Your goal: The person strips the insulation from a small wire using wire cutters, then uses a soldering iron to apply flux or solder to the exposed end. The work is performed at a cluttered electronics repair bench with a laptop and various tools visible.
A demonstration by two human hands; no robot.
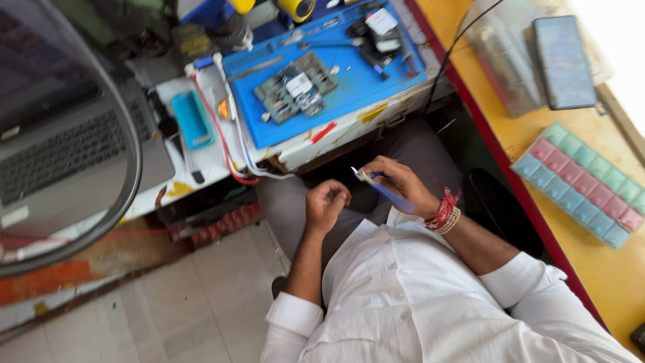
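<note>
- The right hand (402,185) grips a blue-handled tool (386,190) with a metal tip, held over the lap.
- The left hand (326,204) is curled shut just beside it; contents hidden.
- A blue mat (366,84) on the workbench carries a circuit board (295,89).
- Laptop (67,144) at left, pale tiled floor (195,302) below.

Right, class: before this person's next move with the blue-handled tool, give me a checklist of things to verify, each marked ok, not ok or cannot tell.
1. Right hand grips the blue-handled tool: ok.
2. Tool tip clear of the left hand: ok.
3. Left hand holds a part: cannot tell, fist closed.
4. Circuit board lies on the blue mat: ok.
5. Hands over the mat: not ok, they are over the lap.
</note>
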